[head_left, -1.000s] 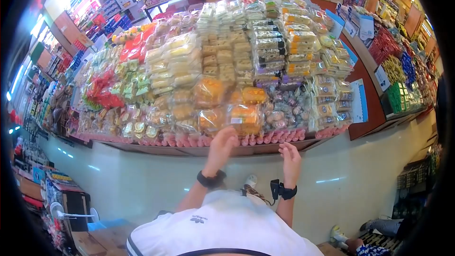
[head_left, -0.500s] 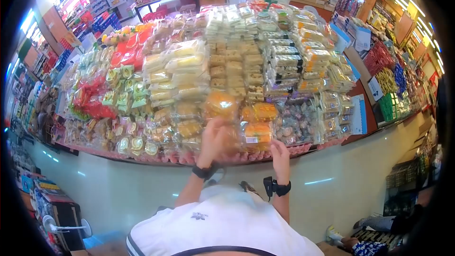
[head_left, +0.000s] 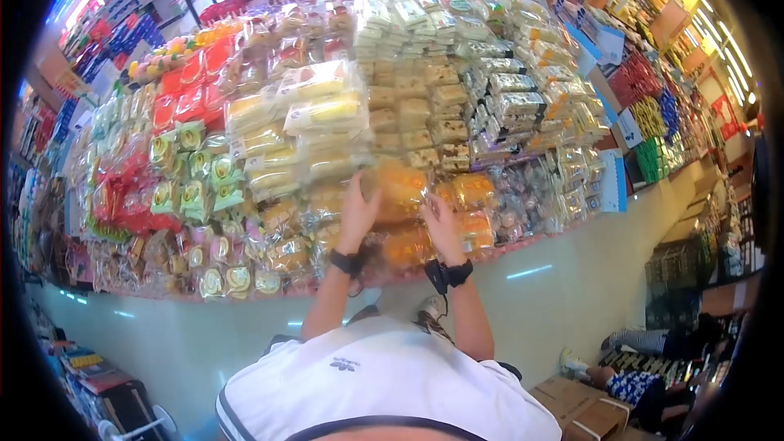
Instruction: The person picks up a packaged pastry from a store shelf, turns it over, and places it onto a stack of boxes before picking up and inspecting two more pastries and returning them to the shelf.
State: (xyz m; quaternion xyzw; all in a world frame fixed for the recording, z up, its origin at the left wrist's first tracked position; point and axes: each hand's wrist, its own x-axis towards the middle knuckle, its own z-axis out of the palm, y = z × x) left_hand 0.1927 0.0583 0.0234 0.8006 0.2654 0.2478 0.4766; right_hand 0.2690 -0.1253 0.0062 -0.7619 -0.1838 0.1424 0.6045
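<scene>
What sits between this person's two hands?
In the head view, a blurred orange package is between the left hand and right hand, a second orange package nearer the person.

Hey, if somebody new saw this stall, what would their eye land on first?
Probably the blurred orange package near the middle of the view, between the left hand and the right hand. Next, perhaps the bright red packets at the upper left and the pale yellow packages piled just beyond the left hand.
</scene>
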